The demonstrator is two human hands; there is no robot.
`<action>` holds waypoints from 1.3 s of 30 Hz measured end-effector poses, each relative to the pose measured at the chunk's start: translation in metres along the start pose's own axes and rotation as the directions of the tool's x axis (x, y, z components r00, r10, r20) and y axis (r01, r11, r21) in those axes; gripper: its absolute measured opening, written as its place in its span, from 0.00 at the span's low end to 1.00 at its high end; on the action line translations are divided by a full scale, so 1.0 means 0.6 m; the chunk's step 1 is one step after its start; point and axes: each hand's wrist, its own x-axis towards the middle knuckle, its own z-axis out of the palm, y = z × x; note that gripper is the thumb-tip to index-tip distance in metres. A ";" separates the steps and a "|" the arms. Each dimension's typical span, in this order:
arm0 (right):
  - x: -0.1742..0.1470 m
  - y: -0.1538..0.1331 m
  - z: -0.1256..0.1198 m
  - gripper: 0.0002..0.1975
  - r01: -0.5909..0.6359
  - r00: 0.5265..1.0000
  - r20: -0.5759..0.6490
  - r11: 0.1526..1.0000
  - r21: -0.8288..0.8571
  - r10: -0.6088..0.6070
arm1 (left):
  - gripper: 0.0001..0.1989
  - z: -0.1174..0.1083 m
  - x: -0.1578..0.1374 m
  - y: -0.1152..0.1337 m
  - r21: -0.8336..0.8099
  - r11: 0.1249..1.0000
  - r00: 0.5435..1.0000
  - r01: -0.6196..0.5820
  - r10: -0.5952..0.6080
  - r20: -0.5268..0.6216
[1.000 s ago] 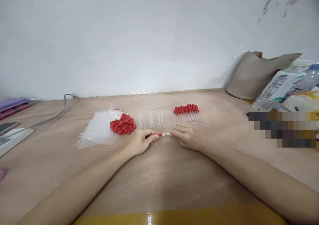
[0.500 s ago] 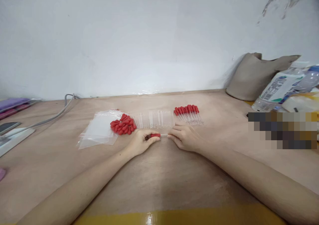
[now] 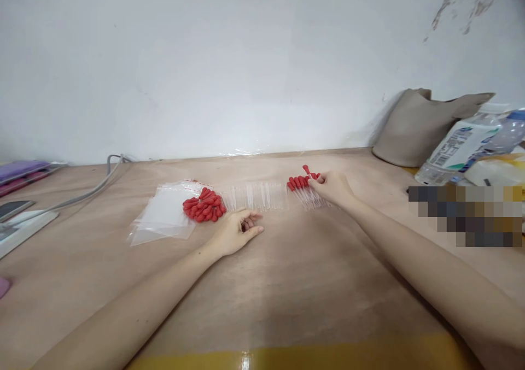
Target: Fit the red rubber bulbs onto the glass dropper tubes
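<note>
My right hand [image 3: 332, 187] is closed on a dropper [image 3: 305, 169], a clear tube with a red rubber bulb, held over the row of bulb-topped droppers [image 3: 298, 183]. Its fingers hide part of that row. Resting on the table, my left hand [image 3: 241, 230] has thumb and fingers apart and holds nothing. Just beyond it lies a row of clear tubes [image 3: 256, 196] without bulbs. A heap of loose red rubber bulbs [image 3: 204, 205] sits to the left of these tubes, partly over some clear zip bags [image 3: 164, 214].
A grey cable [image 3: 94, 184], a phone [image 3: 15, 210] and a purple packet [image 3: 22, 170] are at the left. On the right stand a beige bag-like container [image 3: 410, 129] and a plastic bottle [image 3: 459, 146]. A white wall [image 3: 246, 75] closes off the table's back.
My right hand has moved right and away from me with the dropper, up to the bulb-topped row. My left hand has let go of the dropper's red bulb and stayed in place.
</note>
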 end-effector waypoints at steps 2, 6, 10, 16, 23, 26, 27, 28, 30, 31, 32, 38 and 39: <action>0.008 0.007 0.004 0.14 -0.065 0.998 0.019 0.997 -0.052 0.066 | 0.13 -0.002 0.000 0.003 0.015 1.000 1.000 -0.008 0.008 0.002; 0.002 0.010 0.016 0.13 -0.101 0.993 0.052 0.989 -0.109 0.107 | 0.12 -0.002 0.001 0.004 0.025 1.000 1.000 -0.017 0.017 0.009; -0.007 0.006 0.019 0.15 -0.069 0.997 0.033 0.985 -0.160 0.075 | 0.12 -0.001 0.001 0.000 0.021 1.000 1.000 -0.020 0.020 0.014; -0.014 0.004 0.015 0.11 -0.049 0.995 0.078 0.979 -0.196 0.066 | 0.12 0.000 0.001 0.000 0.028 0.999 1.000 -0.021 0.020 0.017; -0.017 0.007 0.010 0.06 -0.026 0.998 0.044 0.970 -0.240 0.038 | 0.12 0.000 0.000 -0.001 0.027 0.999 1.000 -0.025 0.024 0.016; -0.021 0.001 0.010 0.06 -0.007 0.999 0.035 0.977 -0.212 0.015 | 0.12 0.000 0.001 -0.001 0.029 0.999 0.999 -0.030 0.029 0.019; -0.024 -0.004 0.011 0.06 0.016 0.999 0.037 0.981 -0.195 -0.009 | 0.12 0.000 0.001 -0.001 0.027 0.999 0.999 -0.030 0.030 0.022; -0.028 -0.009 0.012 0.06 0.043 0.998 0.042 0.983 -0.178 -0.036 | 0.12 -0.001 0.001 0.000 0.026 0.999 0.999 -0.031 0.030 0.022; -0.037 -0.024 0.018 0.07 0.095 0.994 0.064 0.983 -0.157 -0.086 | 0.12 -0.001 0.002 0.000 0.025 0.999 0.999 -0.034 0.033 0.021; -0.040 -0.033 0.022 0.09 0.113 0.992 0.081 0.981 -0.159 -0.101 | 0.11 -0.001 0.002 0.000 0.024 0.999 0.999 -0.036 0.036 0.021; -0.043 -0.042 0.027 0.10 0.128 0.989 0.102 0.977 -0.171 -0.112 | 0.11 -0.001 0.002 0.001 0.024 0.999 0.999 -0.038 0.037 0.019; -0.028 -0.086 0.059 0.11 0.137 0.978 0.199 0.926 -0.352 -0.069 | 0.11 -0.001 0.001 0.002 0.023 0.999 0.999 -0.048 0.048 0.011; -0.023 -0.091 0.065 0.10 0.138 0.975 0.216 0.919 -0.370 -0.059 | 0.11 0.000 0.001 0.003 0.024 0.998 0.999 -0.049 0.049 0.010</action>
